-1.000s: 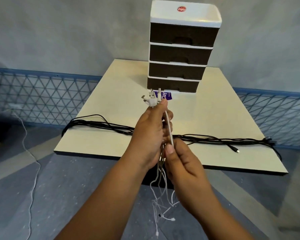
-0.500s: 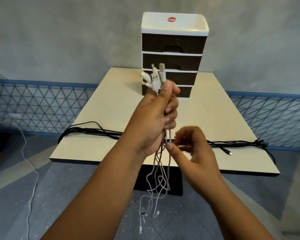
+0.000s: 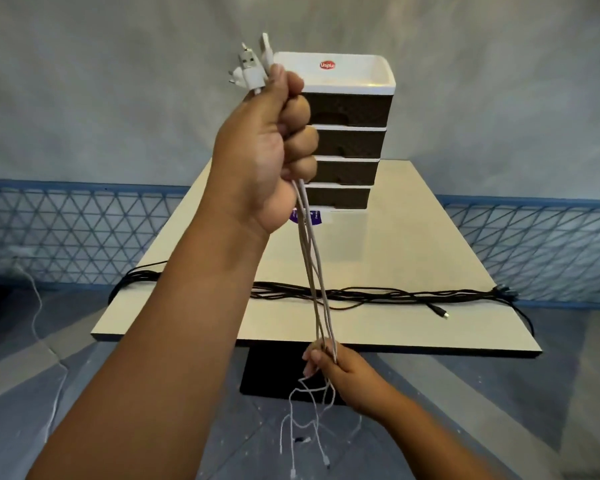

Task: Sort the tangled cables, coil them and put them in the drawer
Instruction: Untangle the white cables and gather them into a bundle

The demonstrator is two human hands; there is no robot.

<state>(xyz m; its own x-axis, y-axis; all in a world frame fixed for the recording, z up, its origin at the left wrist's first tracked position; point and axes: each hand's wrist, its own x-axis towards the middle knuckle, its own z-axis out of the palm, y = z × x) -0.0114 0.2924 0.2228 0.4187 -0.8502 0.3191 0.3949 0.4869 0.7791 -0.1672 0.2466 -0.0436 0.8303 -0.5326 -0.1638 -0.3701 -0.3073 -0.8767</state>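
Observation:
My left hand [image 3: 267,147] is raised high and grips a bundle of white cables [image 3: 314,271] just below their USB plugs [image 3: 252,69], which stick up above my fist. The white cables hang straight down to my right hand [image 3: 340,370], which holds them low, in front of the table's near edge. Their loose ends [image 3: 305,434] dangle below that hand. A bundle of black cables [image 3: 371,294] lies stretched across the cream table [image 3: 413,327]. A drawer unit [image 3: 347,140] with several dark drawers, all closed, stands at the table's far end.
A purple-and-white packet [image 3: 309,216] lies in front of the drawer unit. Another white cable [image 3: 37,317] runs over the grey floor at the left. A blue mesh fence [image 3: 73,233] lines the wall behind the table. The table stands on a black pedestal [image 3: 274,372].
My left hand has lifted the plug end of the white cables well upward. My right hand has slid down along them, pulling them straight.

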